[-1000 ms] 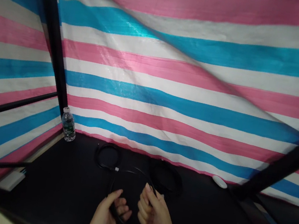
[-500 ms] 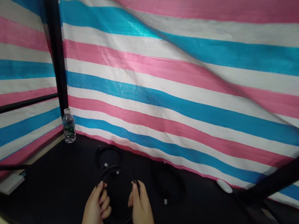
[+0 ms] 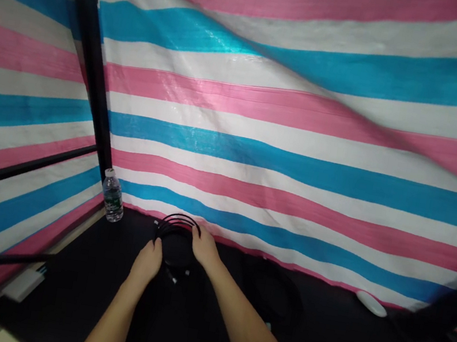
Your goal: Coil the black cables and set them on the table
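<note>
A coiled black cable [image 3: 179, 216] is held between both hands near the back of the black table, its loops standing up in an arc. My left hand [image 3: 147, 262] grips its left side with the fingers closed. My right hand [image 3: 204, 247] pinches the upper right side. Beneath or behind it lies another black cable coil, mostly hidden and hard to tell apart from the held one. A light-coloured plug [image 3: 173, 279] shows just below the loops, but I cannot tell which coil it belongs to.
A clear water bottle [image 3: 113, 197] stands at the back left corner. Another dark cable coil [image 3: 296, 302] lies right of my arm. A white mouse-shaped object [image 3: 371, 303] sits at the back right. Striped sheeting [image 3: 286, 110] and black frame posts [image 3: 94, 67] enclose the table [image 3: 191, 340].
Both hands have moved forward with the coiled cable, from the near part of the table to the coil lying at the back. The view has shifted slightly.
</note>
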A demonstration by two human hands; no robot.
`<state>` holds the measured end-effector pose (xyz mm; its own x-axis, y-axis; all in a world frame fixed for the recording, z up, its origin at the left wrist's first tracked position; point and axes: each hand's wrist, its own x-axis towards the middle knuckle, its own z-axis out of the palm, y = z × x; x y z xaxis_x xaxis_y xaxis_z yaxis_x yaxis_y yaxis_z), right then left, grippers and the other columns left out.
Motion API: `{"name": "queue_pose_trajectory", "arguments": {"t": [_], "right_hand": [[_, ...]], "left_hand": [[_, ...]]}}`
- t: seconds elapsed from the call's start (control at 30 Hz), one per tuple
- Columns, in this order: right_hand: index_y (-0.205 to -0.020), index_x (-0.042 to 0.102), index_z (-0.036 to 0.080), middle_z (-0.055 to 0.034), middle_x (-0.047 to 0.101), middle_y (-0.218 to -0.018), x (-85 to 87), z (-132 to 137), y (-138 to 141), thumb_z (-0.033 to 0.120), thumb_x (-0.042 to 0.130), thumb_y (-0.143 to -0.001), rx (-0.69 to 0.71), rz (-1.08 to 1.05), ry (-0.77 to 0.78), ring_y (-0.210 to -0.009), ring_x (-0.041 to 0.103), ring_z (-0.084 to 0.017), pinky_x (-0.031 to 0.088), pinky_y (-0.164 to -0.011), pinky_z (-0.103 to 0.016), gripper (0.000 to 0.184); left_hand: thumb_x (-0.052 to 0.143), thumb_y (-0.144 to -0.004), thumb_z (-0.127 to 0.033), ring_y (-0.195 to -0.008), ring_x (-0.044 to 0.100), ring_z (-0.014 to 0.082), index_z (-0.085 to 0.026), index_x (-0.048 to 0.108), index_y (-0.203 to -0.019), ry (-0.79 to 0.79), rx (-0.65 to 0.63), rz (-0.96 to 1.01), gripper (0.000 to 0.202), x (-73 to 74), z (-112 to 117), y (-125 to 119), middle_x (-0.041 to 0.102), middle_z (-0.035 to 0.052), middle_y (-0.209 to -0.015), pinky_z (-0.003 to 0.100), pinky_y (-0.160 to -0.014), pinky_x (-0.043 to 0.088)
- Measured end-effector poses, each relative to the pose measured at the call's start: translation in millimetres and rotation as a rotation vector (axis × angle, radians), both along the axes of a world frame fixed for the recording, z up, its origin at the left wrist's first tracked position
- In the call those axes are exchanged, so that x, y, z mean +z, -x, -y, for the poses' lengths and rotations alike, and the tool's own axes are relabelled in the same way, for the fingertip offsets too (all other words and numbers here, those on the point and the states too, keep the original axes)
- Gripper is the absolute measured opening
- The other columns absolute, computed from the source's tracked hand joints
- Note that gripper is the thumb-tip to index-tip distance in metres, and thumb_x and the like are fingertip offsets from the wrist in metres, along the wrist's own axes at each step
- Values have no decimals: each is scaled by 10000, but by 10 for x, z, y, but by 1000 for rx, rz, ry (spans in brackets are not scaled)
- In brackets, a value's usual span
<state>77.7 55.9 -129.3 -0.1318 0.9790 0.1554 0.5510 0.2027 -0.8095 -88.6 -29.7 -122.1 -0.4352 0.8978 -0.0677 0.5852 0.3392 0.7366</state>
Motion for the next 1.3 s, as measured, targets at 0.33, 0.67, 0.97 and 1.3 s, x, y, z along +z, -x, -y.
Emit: {"name": "queue_pose_trajectory", "arguments": {"t": [0.33, 0.67, 0.97, 1.3], "right_hand": [[-1345, 574, 185, -136, 562, -1370, -421, 56, 22, 353, 583, -995, -33, 315, -54, -1219, 569, -284, 479, -1032, -496, 389], [-1426, 550, 79, -223, 565, -1276, -487, 97, 128, 340, 400, -1007, -17, 370, -70, -1215, 521, -343, 392, -1071, -445, 516], [-1439, 494, 174, -158, 540, -1391, -316, 561, -481, 430, 380, -1003, -64, 251, -212, -1286, 497, -291, 400, -1093, -422, 519], [-1085, 684, 191, -145, 683, -1068, -551, 1109, -2036, 527, 544, -912, -243, 514, -275, -993, 616, -337, 443, -878, -490, 403]], "left_hand": [[322, -974, -570, -1072, 682, 443, -71, 658, -1121, 235, -7, -311, 619, -8, 79, -17, 724, 284, -1094, 539, -896, 479], [350, -1003, -483, -998, 729, 347, -28, 342, -1459, 166, 27, -359, 644, -107, 68, -70, 726, 266, -1119, 396, -812, 492], [358, -1000, -495, -1140, 635, 372, -53, 442, -1428, 10, 37, -484, 622, -13, 166, -20, 632, 270, -1250, 458, -951, 449], [517, -941, -401, -1068, 597, 308, -159, 656, -1232, -153, -530, -622, 404, -165, 171, -461, 657, 146, -1134, 420, -960, 419]]}}
